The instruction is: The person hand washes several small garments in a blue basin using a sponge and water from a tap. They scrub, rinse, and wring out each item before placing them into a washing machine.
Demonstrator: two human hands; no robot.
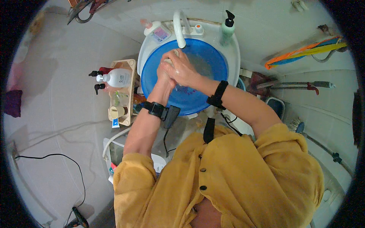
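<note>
My left hand [163, 74] and my right hand [181, 69] are clasped together over a blue plastic basin [154, 94]. A pale, wet bundle [168, 61] shows between the fingers, pressed between both palms. Most of it is hidden, and whether it is cloth or something else I cannot tell. Cloudy water [206, 64] lies in the basin, which rests in a white washbasin [236, 61]. Just beyond my fingers hangs the white spout of a faucet [179, 31]. No stream of water is visible from it.
A pink-capped bottle [160, 32] and a green pump bottle [227, 30] stand on the washbasin's rim. At left, a beige plastic rack [131, 94] holds several bottles and a cup. Coloured cloths [305, 52] hang on the right wall. A black cable [166, 139] dangles from my left wrist device.
</note>
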